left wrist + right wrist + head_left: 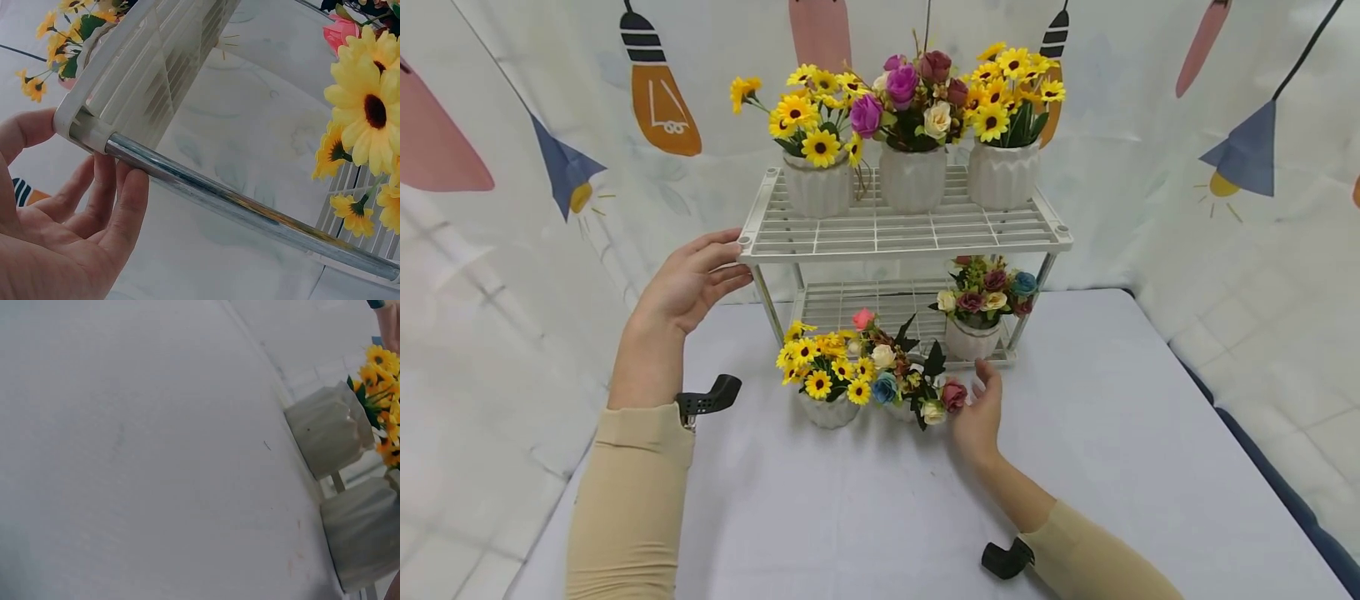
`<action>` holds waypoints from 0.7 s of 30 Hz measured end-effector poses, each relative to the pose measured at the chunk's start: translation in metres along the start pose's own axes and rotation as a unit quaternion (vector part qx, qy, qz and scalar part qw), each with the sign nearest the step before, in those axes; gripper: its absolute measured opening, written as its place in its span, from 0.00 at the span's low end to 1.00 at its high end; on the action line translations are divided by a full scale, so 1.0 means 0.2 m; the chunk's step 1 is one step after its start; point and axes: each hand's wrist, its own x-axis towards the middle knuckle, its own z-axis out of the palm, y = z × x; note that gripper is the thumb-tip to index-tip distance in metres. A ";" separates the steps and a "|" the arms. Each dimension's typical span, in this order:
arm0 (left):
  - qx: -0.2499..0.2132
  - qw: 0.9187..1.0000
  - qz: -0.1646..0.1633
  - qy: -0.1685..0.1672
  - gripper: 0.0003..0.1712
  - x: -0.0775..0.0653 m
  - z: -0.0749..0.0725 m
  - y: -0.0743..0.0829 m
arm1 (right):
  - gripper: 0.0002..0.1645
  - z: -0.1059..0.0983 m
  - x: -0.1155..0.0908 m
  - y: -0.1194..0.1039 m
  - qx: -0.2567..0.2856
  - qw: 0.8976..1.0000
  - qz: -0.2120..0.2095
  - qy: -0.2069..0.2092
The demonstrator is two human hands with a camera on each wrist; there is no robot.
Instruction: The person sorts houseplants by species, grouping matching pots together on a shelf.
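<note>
My left hand grips the left front corner of the white wire shelf's upper tier. In the left wrist view the thumb lies at the corner and the fingertips touch the metal post. Beside the pot of mixed roses, at its right, is my right hand, fingers bent and raised near a dark pink rose. Blossoms partly hide that pot. A pot of yellow daisies stands left of it, before the lower tier. The right wrist view shows two white pots and only a sliver of skin.
On the upper tier are a left daisy pot, a purple rose pot and a right daisy pot. Another rose pot sits on the lower tier's right end. White cloth covers the table; a patterned curtain hangs behind.
</note>
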 end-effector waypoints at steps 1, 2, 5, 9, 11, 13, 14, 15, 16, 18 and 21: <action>-0.001 1.000 0.000 0.000 0.39 0.00 0.00 0.00 | 0.37 0.00 -0.01 0.00 0.003 1.000 0.006 -0.017; -0.002 1.000 0.000 0.000 0.39 0.00 0.00 0.00 | 0.36 -0.01 -0.02 0.00 0.002 0.999 0.009 -0.032; -0.004 1.000 0.001 -0.001 0.38 0.00 0.00 0.00 | 0.38 -0.02 -0.02 0.01 -0.004 0.997 0.000 -0.078; 0.003 1.000 -0.001 0.003 0.38 0.00 0.00 0.00 | 0.42 -0.04 -0.01 0.02 0.005 0.992 -0.015 -0.126; 0.005 1.000 -0.001 0.004 0.38 0.01 0.00 0.00 | 0.43 -0.05 0.00 0.02 0.010 0.989 -0.017 -0.146; 0.004 1.000 -0.001 0.004 0.38 0.01 0.00 -0.01 | 0.44 -0.05 0.01 0.03 0.007 0.987 -0.020 -0.160; 0.002 1.000 -0.001 0.003 0.38 0.01 0.00 -0.01 | 0.43 -0.06 0.02 0.03 0.005 0.986 -0.021 -0.164; 0.000 1.000 0.000 0.002 0.38 0.01 0.00 -0.01 | 0.42 -0.06 0.03 0.03 0.003 0.986 -0.022 -0.168; -0.003 1.000 0.000 0.001 0.38 0.01 0.00 -0.01 | 0.42 -0.06 0.03 0.03 0.004 0.985 -0.022 -0.173; -0.007 1.000 -0.001 0.000 0.38 0.01 0.00 -0.01 | 0.41 -0.06 0.05 0.03 0.000 0.983 -0.017 -0.181; -0.007 1.000 -0.001 -0.002 0.38 0.01 0.00 -0.01 | 0.40 -0.07 0.06 0.03 0.008 0.980 0.001 -0.197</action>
